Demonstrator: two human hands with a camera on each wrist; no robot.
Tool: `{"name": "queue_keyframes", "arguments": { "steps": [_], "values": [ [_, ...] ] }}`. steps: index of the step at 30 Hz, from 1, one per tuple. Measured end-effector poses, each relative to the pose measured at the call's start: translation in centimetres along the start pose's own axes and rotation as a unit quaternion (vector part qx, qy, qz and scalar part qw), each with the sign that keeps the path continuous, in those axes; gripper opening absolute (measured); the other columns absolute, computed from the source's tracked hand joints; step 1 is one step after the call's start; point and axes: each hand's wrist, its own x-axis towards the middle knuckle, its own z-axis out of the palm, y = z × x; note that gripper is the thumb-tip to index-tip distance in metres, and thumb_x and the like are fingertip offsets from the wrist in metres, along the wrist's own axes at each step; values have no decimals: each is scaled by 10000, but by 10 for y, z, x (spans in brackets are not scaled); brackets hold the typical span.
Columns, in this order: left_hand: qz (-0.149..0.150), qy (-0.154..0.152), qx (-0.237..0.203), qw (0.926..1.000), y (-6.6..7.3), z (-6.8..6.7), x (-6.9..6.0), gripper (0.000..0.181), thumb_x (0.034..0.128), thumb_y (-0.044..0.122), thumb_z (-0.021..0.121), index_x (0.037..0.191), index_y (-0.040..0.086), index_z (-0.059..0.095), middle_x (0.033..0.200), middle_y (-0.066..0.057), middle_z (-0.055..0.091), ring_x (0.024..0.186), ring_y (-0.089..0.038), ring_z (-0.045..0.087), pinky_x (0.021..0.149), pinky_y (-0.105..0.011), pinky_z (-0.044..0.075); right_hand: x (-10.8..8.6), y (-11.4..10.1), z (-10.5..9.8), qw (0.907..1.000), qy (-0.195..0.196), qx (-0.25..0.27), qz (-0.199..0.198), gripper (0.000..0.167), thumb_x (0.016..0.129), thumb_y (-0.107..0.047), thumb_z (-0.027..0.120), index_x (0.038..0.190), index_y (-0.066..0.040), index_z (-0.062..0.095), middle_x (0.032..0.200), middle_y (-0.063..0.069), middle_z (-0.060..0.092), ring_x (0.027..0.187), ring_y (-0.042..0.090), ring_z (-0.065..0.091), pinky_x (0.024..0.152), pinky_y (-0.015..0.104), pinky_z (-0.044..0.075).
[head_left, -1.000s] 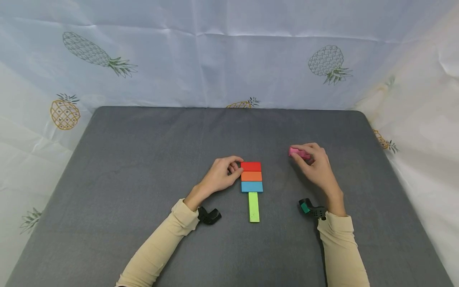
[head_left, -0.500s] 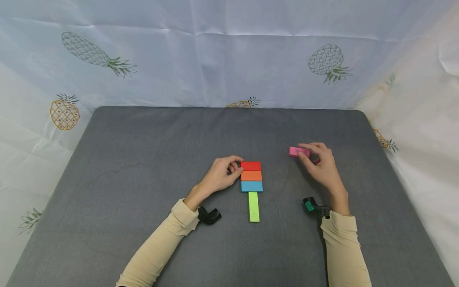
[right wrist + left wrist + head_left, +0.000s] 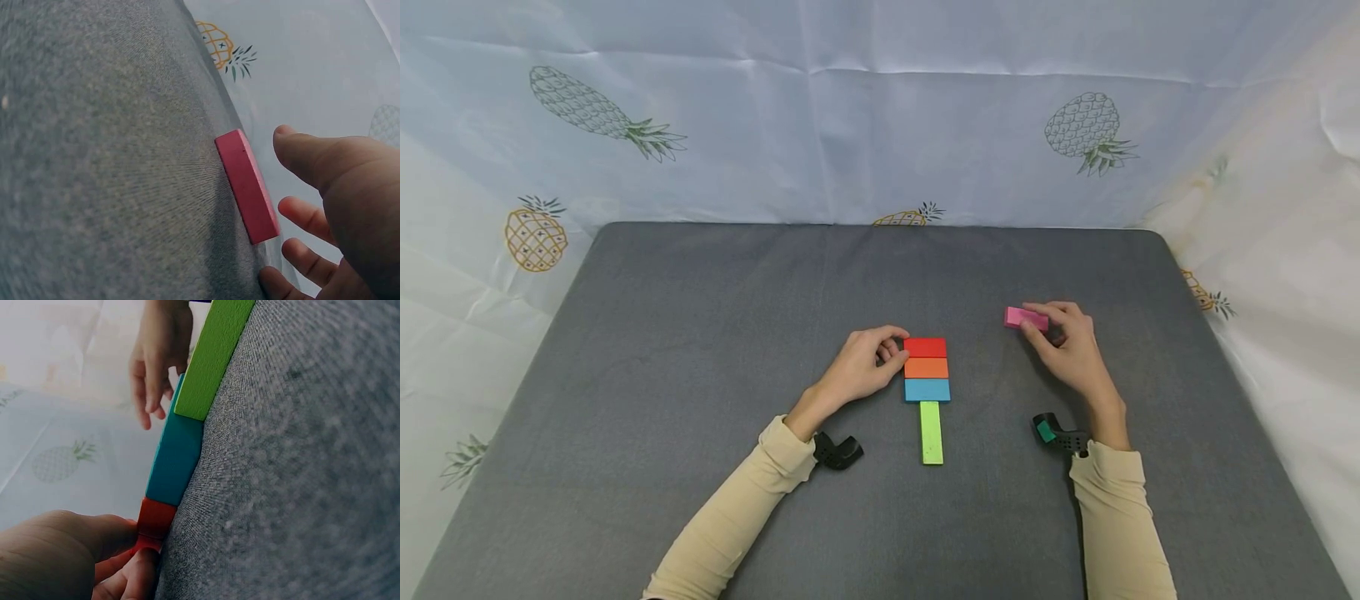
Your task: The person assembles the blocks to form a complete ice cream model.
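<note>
Four-sided wooden blocks form a column mid-table: red (image 3: 926, 347), orange (image 3: 928, 367), blue (image 3: 927, 390), with a light green block (image 3: 931, 433) lengthwise nearest me. My left hand (image 3: 863, 364) rests at the red block's left end, thumb by the red-orange seam and index finger at its far corner. In the left wrist view, my left thumb and fingers (image 3: 119, 534) hold that red end. Apart to the right lies a pink block (image 3: 1025, 317). My right hand (image 3: 1069, 346) hovers beside it, thumb and fingers spread; the right wrist view shows a gap between thumb and pink block (image 3: 247, 186).
A dark grey cloth covers the table (image 3: 700, 317). Behind and beside it hangs a pale curtain (image 3: 850, 125) with pineapple prints. Black wrist cameras (image 3: 838, 451) sit on both wrists, near the table surface.
My right hand has let go of the pink block and drawn slightly right, leaving it lying on the cloth. My left hand and the block column have stayed still.
</note>
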Motion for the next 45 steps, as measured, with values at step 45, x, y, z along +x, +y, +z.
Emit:
{"name": "queue_keyframes", "arguments": {
  "steps": [45],
  "values": [
    [-57,0,7,10000,2,-1,0,265,979,101,654,1203,-36,691,846,-98,715,732,-149,659,692,-200,512,0,5,7,9992,18,-347,183,333,901,3,737,1217,93,677,1028,289,592,885,324,439,848,449,239]
  ]
}}
